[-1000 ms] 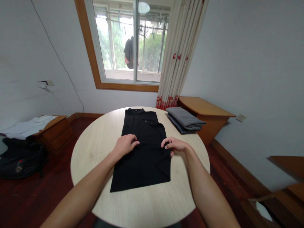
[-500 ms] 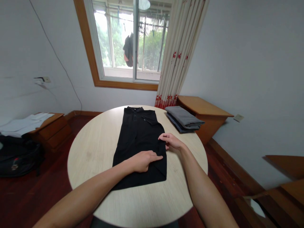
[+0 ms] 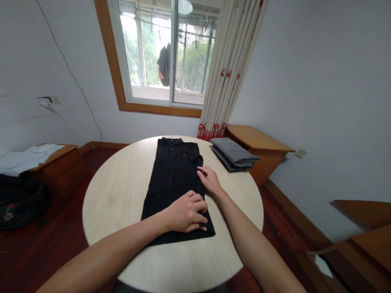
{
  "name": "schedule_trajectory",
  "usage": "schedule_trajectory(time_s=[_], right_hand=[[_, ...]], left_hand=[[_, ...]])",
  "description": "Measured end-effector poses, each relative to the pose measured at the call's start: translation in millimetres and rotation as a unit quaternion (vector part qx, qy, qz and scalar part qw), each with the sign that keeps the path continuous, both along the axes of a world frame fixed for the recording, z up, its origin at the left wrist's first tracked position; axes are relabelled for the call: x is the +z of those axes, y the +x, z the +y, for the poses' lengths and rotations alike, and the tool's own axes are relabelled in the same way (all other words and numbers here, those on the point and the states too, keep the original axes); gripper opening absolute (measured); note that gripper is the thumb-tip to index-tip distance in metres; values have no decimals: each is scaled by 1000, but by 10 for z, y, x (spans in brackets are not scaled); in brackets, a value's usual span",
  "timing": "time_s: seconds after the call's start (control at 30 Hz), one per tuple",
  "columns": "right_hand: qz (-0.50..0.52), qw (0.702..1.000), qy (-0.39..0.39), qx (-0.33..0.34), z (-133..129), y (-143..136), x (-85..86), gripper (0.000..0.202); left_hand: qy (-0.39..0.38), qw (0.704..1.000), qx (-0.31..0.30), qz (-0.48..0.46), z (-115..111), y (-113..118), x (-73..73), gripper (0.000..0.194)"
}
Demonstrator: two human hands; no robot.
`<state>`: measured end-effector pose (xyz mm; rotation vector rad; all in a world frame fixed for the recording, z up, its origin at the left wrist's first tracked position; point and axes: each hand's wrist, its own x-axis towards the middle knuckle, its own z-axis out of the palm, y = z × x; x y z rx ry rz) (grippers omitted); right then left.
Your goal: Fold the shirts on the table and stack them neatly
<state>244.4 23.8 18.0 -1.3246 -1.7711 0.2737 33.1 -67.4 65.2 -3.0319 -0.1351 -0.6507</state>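
A black polo shirt (image 3: 168,179) lies lengthwise on the round pale table (image 3: 113,183), collar at the far end. Its right side is folded inward, with the sleeve turned over onto the body near the collar. My left hand (image 3: 190,212) rests on the lower right part of the shirt, fingers spread and slightly bent. At the shirt's right edge, about halfway up, my right hand (image 3: 210,180) touches the cloth with thumb and forefinger apart; its other fingers are partly hidden.
A stack of folded grey and dark clothes (image 3: 234,152) sits at the table's back right. Behind it stand a wooden desk (image 3: 259,138) and a patterned curtain (image 3: 224,81). On the left are a low wooden cabinet (image 3: 65,169) and a black bag (image 3: 21,199).
The shirt's right edge has shifted inward. My right hand has moved left with it, its pinch loosening. My left hand has gone from a pointing finger to spread fingers, slightly lower.
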Motion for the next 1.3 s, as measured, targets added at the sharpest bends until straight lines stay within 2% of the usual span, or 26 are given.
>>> schedule_trajectory(time_s=[0.1, 0.2, 0.27, 0.37, 0.43, 0.53, 0.6, 0.67, 0.7, 0.77, 0.87, 1.0, 1.1, 1.3], right_hand=[[-45, 997, 23, 58, -45, -186, 12, 48], [-94, 987, -27, 125, -38, -273, -48, 55], [-126, 980, -49, 146, -11, -270, -115, 57], [-175, 972, -75, 135, 22, -224, -208, 61], [-203, 967, -106, 114, 23, -197, -243, 59], [-224, 959, -140, 101, 3, -182, -243, 55], [-230, 957, -146, 98, -10, -182, -221, 55], [-234, 956, -147, 94, -16, -181, -195, 56], [-237, 956, -146, 92, -17, -181, -183, 56], [-243, 956, -138, 88, -13, -177, -162, 56], [-251, 957, -117, 86, -11, -170, -125, 53], [-258, 957, -100, 88, -52, -170, -34, 46], [-263, 955, -96, 98, -107, -189, 50, 39], [-279, 949, -105, 100, -175, -249, 146, 29]], left_hand=[[-37, 999, -24, -10, -1, -16, -16, 26], [-120, 992, -45, -17, 9, -15, -119, 28], [-181, 982, -54, -18, 2, 3, -191, 26], [-271, 960, -74, 16, -8, 25, -229, 20], [-335, 937, -81, 55, 30, -3, -190, 20], [-400, 913, -35, 75, 230, -170, -85, 27], [-372, 925, 62, 39, 453, -358, -48, 31], [-299, 933, 200, 6, 694, -560, -73, 39], [-269, 927, 259, 12, 801, -649, -106, 46], [-237, 912, 333, 48, 956, -775, -184, 56], [-220, 900, 361, 107, 1023, -809, -236, 59], [-214, 892, 370, 148, 949, -725, -159, 60], [-236, 882, 372, 165, 912, -705, -121, 64], [-285, 863, 379, 172, 914, -750, -146, 84]])
